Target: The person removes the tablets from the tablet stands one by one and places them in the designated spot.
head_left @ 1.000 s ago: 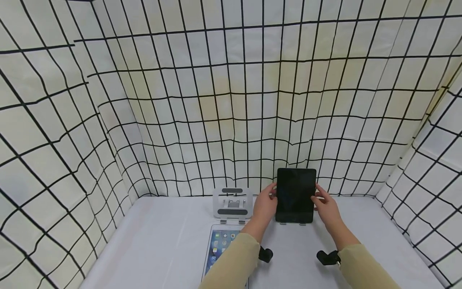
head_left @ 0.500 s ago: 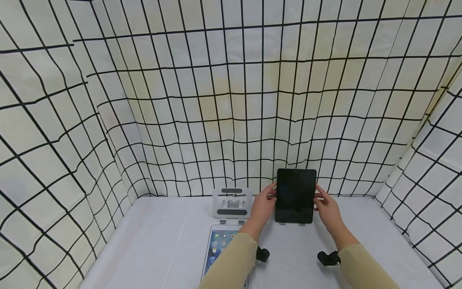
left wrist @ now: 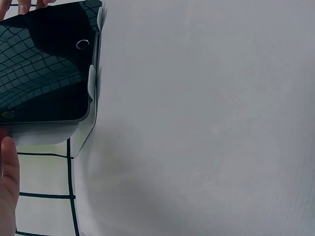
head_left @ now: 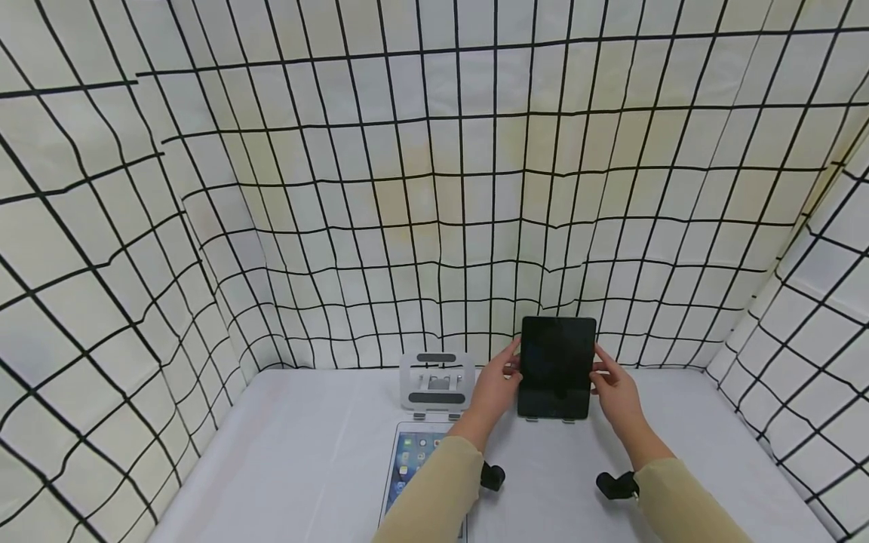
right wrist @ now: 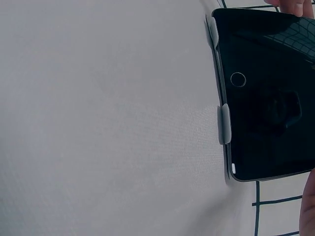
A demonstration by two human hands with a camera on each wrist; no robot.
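Note:
A black tablet (head_left: pixel 557 366) with a dark screen leans upright on a stand at the table's back. Two small pale lips (right wrist: pixel 226 124) of the stand hook over its lower edge, near the round home button. In the left wrist view, the stand's pale plate (left wrist: pixel 44 133) shows behind the tablet. My left hand (head_left: pixel 495 385) holds the tablet's left edge, thumb near the front and fingers reaching behind. On the opposite edge my right hand (head_left: pixel 615 388) grips it in the same way. The fingers behind the tablet are mostly hidden.
Left of my left hand stands a second, pale stand (head_left: pixel 437 397) with grey pads and two lips. In front of it a white tablet (head_left: pixel 410 464) lies with its screen lit, partly covered by my left sleeve (head_left: pixel 434 490). A black-gridded white cloth wall (head_left: pixel 475 286) rises close behind.
My left hand and forearm have shifted slightly left. The black tablet stays on its stand with both hands at its edges; its lower-screen reflection varies.

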